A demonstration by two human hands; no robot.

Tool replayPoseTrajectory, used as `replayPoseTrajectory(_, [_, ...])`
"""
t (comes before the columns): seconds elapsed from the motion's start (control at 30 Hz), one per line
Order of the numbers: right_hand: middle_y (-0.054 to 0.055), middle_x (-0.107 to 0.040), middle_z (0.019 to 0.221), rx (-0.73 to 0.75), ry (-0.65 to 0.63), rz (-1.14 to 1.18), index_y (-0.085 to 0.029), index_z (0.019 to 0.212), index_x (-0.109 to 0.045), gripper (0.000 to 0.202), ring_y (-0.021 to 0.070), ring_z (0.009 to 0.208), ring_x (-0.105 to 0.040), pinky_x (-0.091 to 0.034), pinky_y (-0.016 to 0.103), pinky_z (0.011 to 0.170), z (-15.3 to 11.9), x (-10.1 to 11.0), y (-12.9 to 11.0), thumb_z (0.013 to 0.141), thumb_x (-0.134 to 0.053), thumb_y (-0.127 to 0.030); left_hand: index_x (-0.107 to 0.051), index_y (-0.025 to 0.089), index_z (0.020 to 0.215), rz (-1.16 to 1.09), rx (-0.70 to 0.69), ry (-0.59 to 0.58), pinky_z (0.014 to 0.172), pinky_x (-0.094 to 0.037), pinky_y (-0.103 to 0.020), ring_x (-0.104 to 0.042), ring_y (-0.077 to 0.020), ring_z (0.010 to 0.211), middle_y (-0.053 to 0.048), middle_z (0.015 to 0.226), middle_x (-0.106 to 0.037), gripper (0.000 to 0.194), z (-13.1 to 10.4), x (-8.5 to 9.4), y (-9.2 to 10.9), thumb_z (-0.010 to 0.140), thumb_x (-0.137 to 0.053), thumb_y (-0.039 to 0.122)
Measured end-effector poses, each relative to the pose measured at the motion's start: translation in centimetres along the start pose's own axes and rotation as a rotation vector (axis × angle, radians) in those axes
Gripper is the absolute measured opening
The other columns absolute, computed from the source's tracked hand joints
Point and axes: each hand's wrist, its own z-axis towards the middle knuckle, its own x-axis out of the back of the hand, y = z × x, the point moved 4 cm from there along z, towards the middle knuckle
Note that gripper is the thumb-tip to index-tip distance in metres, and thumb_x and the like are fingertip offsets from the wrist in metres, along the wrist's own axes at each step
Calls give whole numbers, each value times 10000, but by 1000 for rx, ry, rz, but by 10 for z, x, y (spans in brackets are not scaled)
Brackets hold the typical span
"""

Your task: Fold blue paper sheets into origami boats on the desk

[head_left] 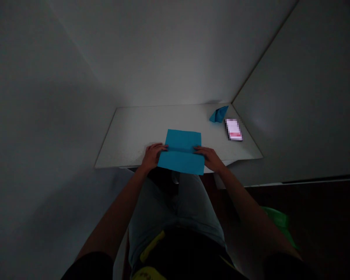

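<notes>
A sheet of blue paper [182, 161] lies over the front edge of the white table, with a crease running across its middle. Its lower half sticks out past the edge towards me. My left hand [154, 155] grips the sheet's left side, fingertips at the crease. On the right side my right hand [208, 156] holds it at the same height, its fingers on top of the paper. Both thumbs are hard to make out in the dim light.
Near the back right of the white table [140, 128] stands a folded blue paper shape [219, 114]. A phone with a lit, blurred screen [233, 130] lies in front of it. Walls border the table. A green plastic object [278, 219] is low on the right.
</notes>
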Motion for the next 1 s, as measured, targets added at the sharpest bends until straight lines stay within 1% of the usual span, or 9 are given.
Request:
replayPoseTrajectory(0.1, [103, -626, 1634, 10, -10, 5, -334, 1571, -646, 553, 378, 1559, -542, -442, 628, 1279, 5, 1, -2, 1040, -672, -487, -775, 314, 1333, 8, 37, -12, 1268, -346, -551, -515, -352, 1556, -43, 1578, -682, 443, 3, -1, 5, 892, -777, 345])
replayPoseTrajectory(0.27, [39, -311, 1841, 60, -216, -190, -417, 1591, -624, 648, 478, 1703, -221, -296, 742, 1315, 2, -6, -2, 972, -780, -526, -789, 361, 1358, 90, -45, -125, 1279, -308, -589, -364, -385, 1667, -39, 1740, -493, 450, 1, -5, 12, 911, -792, 309])
replayPoseTrajectory(0.43, [63, -388, 1809, 93, -211, -169, -365, 1524, -698, 499, 398, 1676, -344, -333, 663, 1325, -2, 1, -1, 1055, -647, -527, -825, 386, 1288, 122, -38, -124, 1283, -307, -600, -348, -375, 1678, -17, 1747, -476, 381, 1, -9, 10, 919, -802, 294])
replayPoseTrajectory(0.53, [120, -644, 1604, 26, -89, -49, -274, 1124, -863, 527, 345, 1509, -580, -450, 573, 1259, 4, 8, -5, 1109, -476, -631, -856, 337, 1163, 74, 19, -9, 1274, -353, -578, -496, -341, 1595, -28, 1580, -678, 216, 6, -11, 9, 1021, -700, 387])
replayPoseTrajectory(0.6, [146, -802, 1255, -93, -15, 7, -238, 815, -785, 687, 306, 1186, -746, -562, 501, 1098, 12, 9, -5, 1112, -377, -703, -855, 304, 1065, 24, 70, 90, 1227, -433, -530, -655, -306, 1435, -39, 1379, -802, 268, 12, -11, 9, 1074, -613, 420])
replayPoseTrajectory(0.67, [108, -777, 898, -255, 49, 30, -238, 688, -646, 735, 262, 863, -726, -586, 435, 899, 19, 9, -3, 1091, -327, -763, -831, 262, 974, -20, 133, 169, 1112, -528, -461, -773, -279, 1180, -55, 1176, -853, 338, 17, -12, 9, 1087, -580, 458])
replayPoseTrajectory(0.73, [63, -699, 757, -388, 124, 47, -245, 709, -585, 704, 239, 756, -659, -542, 388, 797, 24, 8, 0, 1061, -330, -798, -792, 232, 903, -38, 207, 235, 984, -567, -405, -788, -250, 958, -59, 1022, -850, 390, 21, -13, 8, 1088, -564, 488])
replayPoseTrajectory(0.8, [40, -671, 745, -465, 207, 60, -252, 763, -561, 646, 232, 755, -638, -498, 358, 757, 28, 7, 2, 1033, -364, -805, -761, 225, 878, -38, 268, 287, 932, -560, -380, -771, -234, 889, -55, 963, -838, 403, 24, -13, 10, 1089, -556, 501])
replayPoseTrajectory(1.0, [26, -660, 743, -618, 352, 27, -273, 915, -543, 478, 242, 706, -634, -429, 340, 687, 35, 6, 16, 1021, -411, -720, -765, 241, 1029, 23, 300, 324, 1035, -505, -430, -747, -284, 1063, -71, 1052, -825, 306, 32, -14, 20, 1000, -731, 544])
